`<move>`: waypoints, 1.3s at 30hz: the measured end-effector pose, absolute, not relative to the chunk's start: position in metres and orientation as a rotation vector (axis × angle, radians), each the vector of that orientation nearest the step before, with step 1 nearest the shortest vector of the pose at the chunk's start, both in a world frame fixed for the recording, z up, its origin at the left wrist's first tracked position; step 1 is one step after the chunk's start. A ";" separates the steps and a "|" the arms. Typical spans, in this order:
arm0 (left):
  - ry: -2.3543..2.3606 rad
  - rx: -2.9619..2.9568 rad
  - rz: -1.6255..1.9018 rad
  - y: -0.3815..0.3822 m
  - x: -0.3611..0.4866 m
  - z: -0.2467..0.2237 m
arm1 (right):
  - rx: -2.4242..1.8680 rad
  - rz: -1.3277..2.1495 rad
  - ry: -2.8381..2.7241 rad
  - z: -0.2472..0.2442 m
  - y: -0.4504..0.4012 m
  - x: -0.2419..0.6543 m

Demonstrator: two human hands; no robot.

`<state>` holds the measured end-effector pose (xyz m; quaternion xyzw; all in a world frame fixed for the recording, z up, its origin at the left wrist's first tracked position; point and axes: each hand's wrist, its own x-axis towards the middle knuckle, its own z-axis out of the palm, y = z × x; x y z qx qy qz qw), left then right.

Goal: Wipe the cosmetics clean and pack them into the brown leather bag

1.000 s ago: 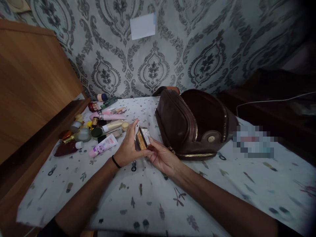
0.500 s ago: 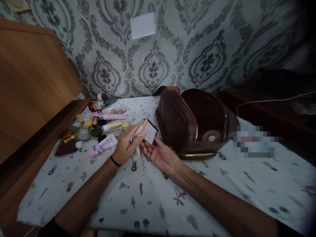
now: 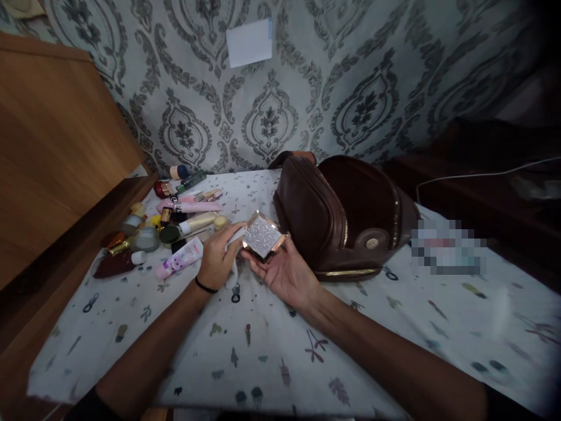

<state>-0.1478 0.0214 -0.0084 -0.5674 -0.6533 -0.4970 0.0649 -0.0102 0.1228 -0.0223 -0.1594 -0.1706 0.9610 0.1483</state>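
Observation:
A square gold-edged case with a silver glittery face (image 3: 262,236) rests in the fingers of my right hand (image 3: 290,273), its glitter side facing up. My left hand (image 3: 218,257), with a black band at the wrist, pinches a white cloth (image 3: 234,270) at the case's left edge. Just left of that hand lies a white and purple tube (image 3: 180,258). Close behind my right hand stands a brown leather bag (image 3: 307,216) with its zipper open.
Several tubes, jars and bottles, among them a pink tube (image 3: 197,206) and a dark red bottle (image 3: 114,264), lie on the left of the patterned cloth (image 3: 197,362). A wooden cabinet (image 3: 61,140) stands far left. A blurred-out item (image 3: 447,245) lies right of the bag.
The glittery case has turned and tilted flatter, so its face shows more fully. My left hand has moved slightly left and down, off the front of the case to its left edge.

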 end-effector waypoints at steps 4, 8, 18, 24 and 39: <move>-2.003 -1.786 -1.375 0.023 -0.148 -0.012 | -0.415 2.786 -0.518 -0.022 0.123 -0.009; -2.115 -1.774 -1.318 0.024 -0.147 -0.016 | -0.418 2.830 -0.526 -0.021 0.123 -0.008; -2.171 -1.775 -1.238 0.024 -0.144 -0.020 | -0.332 2.916 -0.646 -0.024 0.121 -0.007; -1.937 -2.013 -1.180 0.020 -0.136 -0.014 | -0.312 2.896 -0.511 -0.020 0.117 -0.008; -1.486 -2.225 -1.078 0.020 -0.129 -0.010 | -0.369 2.874 -0.411 -0.016 0.120 -0.009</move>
